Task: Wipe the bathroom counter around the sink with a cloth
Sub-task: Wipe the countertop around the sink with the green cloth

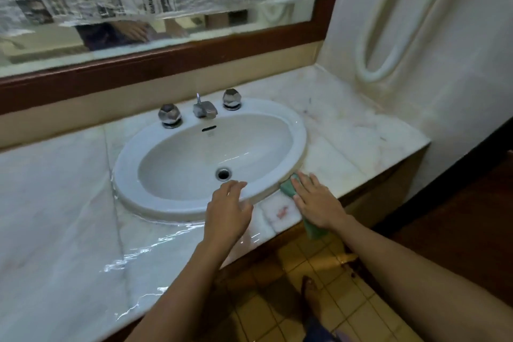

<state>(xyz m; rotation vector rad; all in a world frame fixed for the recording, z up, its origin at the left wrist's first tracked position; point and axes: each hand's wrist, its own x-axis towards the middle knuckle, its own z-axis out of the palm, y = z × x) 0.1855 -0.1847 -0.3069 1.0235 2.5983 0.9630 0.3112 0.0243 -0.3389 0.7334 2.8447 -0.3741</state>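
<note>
now the right hand [316, 203] lies flat and palm down on the green cloth [288, 189]. its fingers are straight and a little spread, so the grip is open and only presses the cloth onto the marble desk [347, 158]. one end of the cloth shows ahead of the fingertips, right against the rim of the sink [125, 172]; the other end hangs behind the wrist, over the desk edge. the right forearm [416, 272] comes in from the lower right, nearly straight. the left hand [227, 208] is just left of this grip, palm down, fingers relaxed and slightly bent over the front rim of the sink. it holds nothing; whether it touches the rim is not clear. wet streaks [155, 247] shine on the desk further left.
</note>
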